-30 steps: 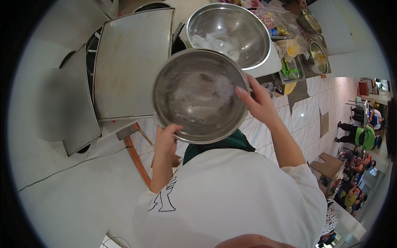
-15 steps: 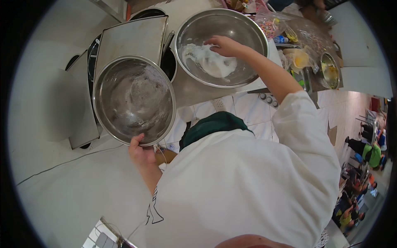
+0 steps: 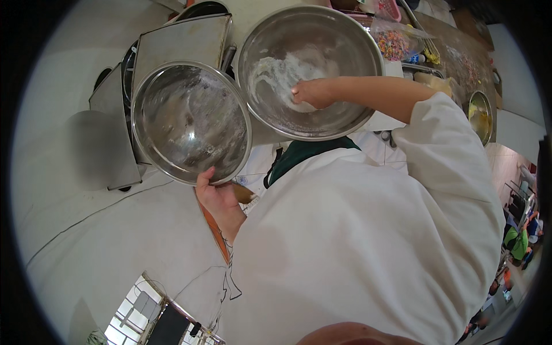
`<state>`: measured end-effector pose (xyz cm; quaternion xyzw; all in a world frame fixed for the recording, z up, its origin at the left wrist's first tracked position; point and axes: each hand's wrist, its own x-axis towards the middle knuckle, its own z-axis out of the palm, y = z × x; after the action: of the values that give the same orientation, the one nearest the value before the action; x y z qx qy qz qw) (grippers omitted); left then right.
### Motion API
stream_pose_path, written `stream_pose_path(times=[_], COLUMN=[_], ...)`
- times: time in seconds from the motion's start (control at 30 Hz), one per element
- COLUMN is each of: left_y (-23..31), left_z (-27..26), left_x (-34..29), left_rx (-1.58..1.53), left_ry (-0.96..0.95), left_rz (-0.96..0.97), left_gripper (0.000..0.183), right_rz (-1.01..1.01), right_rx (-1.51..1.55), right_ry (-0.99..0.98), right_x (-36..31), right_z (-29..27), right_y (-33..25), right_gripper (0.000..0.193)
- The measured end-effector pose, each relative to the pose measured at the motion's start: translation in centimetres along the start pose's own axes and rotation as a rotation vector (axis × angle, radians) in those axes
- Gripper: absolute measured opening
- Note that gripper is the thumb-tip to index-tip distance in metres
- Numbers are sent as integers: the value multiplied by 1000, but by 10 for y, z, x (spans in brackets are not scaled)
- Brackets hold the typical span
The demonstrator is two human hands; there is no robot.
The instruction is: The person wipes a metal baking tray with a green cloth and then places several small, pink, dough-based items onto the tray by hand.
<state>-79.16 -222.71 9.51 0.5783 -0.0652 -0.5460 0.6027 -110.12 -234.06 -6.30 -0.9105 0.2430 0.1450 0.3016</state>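
Observation:
My left hand [image 3: 218,198] grips the near rim of a steel mixing bowl [image 3: 190,123], thumb over the edge. This bowl is tilted toward me, and a thin pale residue coats its inside. To its right a larger steel bowl [image 3: 345,52] stands on the worktop, with white powder [image 3: 276,77] heaped and smeared over its bottom. Inside it, my right hand [image 3: 314,94] has its fingers curled into the powder at the near side; the fingertips are partly hidden.
Behind the left bowl lies a flat metal tray [image 3: 178,43]. At the back right are a bag of colourful sprinkles [image 3: 394,45], a pink basket [image 3: 388,10] and a small metal bowl with yellow contents [image 3: 480,118]. People [image 3: 517,244] are farther off at the right.
My right hand has moved nearer to me within the large bowl, and its fingers have curled. The powder is spread differently. My left hand still holds the other bowl. The view has shifted.

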Motion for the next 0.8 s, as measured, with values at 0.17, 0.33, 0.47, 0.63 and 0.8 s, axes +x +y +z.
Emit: stream_pose_path(times=[0.17, 0.33, 0.47, 0.63, 0.8], left_y=[-14, -24, -17, -1, 23], left_z=[9, 28, 28, 19, -19], left_x=[6, 5, 9, 13, 24], left_rx=[-85, -132, -130, -147, -21], left_ry=[21, 22, 6, -59, 16], left_rz=[-5, -28, -28, -29, -3], left_gripper=[51, 50, 43, 43, 45], right_rz=[371, 756, 578, 677, 926], right_rx=[-280, -95, 145, 118, -199], right_ry=[282, 262, 314, 211, 920], right_x=[-11, 4, 13, -24, -112], right_z=[-23, 1, 26, -46, -65], right_y=[12, 11, -13, -67, -103], right_gripper=[56, 78, 74, 54, 49])
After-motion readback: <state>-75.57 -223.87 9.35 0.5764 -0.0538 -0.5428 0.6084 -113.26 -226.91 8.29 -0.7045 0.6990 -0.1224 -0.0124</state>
